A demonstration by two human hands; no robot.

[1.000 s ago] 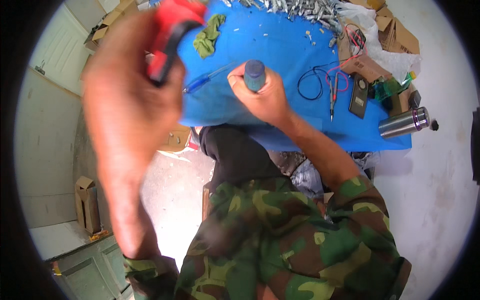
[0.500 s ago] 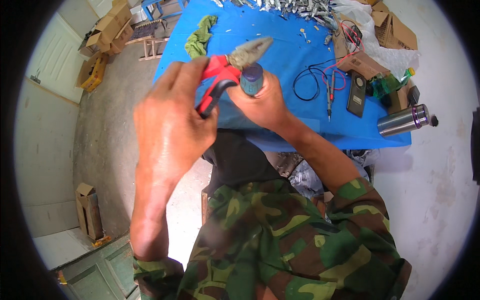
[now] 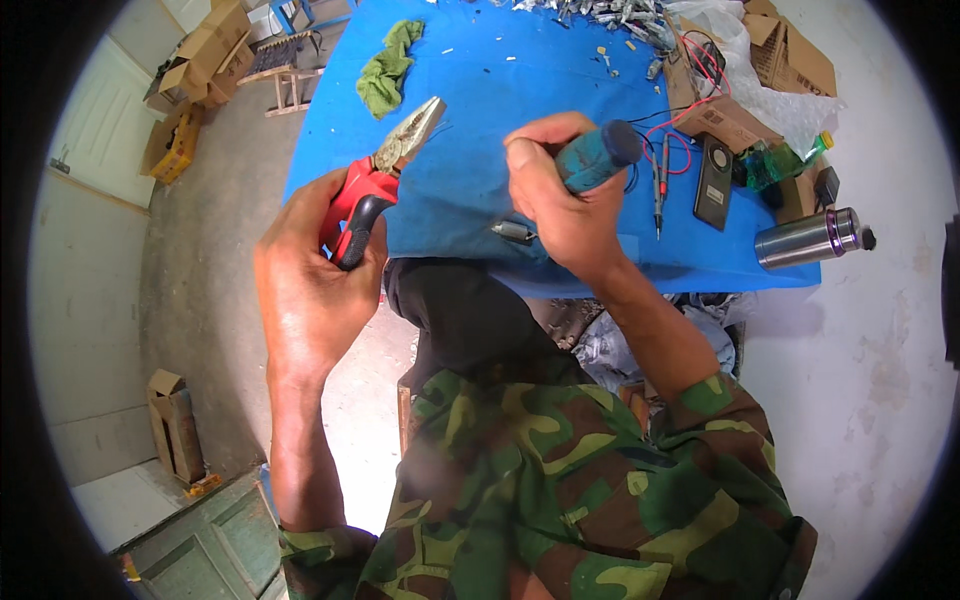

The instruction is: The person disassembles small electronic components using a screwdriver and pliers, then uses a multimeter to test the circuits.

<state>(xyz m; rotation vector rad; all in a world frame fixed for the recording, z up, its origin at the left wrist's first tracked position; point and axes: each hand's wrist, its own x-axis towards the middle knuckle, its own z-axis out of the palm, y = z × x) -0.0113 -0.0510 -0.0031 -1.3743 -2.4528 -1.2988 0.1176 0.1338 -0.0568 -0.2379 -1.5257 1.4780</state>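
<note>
My left hand is closed around pliers with red and black handles. Their metal jaws point up and away over the table's near left part. To the right, my right hand grips a thick teal tool handle with a dark blue butt end, like a screwdriver's. The butt tilts up to the right; whatever lies at its other end is hidden by the hand. Just left of this fist, a small silvery cylindrical part lies near the table's front edge.
On the blue-covered table are a green rag, a heap of metal parts, red and black probes, a dark phone-like device, a green bottle and a steel flask. Cardboard boxes stand at the far left.
My hands have drawn apart: the pliers moved left, while the teal handle moved right and tipped over from nearly end-on. The small silvery part now shows between them.
</note>
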